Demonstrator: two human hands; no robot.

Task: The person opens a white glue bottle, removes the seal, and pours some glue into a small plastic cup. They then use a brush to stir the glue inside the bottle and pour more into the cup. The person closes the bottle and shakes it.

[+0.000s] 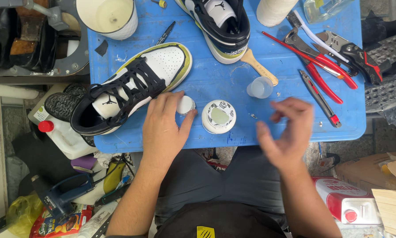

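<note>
My left hand (165, 125) rests on the blue table (215, 79), its fingers around a small white jar (185, 105). To its left lies a white, black and yellow-green sneaker (129, 86) on its side edge. An open white jar of pale green paste (218, 116) stands just right of my left hand. My right hand (288, 132) hovers blurred over the table's front edge, fingers loosely curled, holding nothing that I can see. A second sneaker (222, 24) sits at the back. A small clear cup (259, 87) and a wooden spatula (259, 67) lie behind my right hand.
Red-handled pliers (321, 66), a cutter (320, 98), a toothbrush (315, 35) and a black tool (352, 53) lie at the right. A white bucket (110, 16) and marker (165, 33) sit at back left. Bottles, a blue power tool (61, 198) and clutter fill the floor.
</note>
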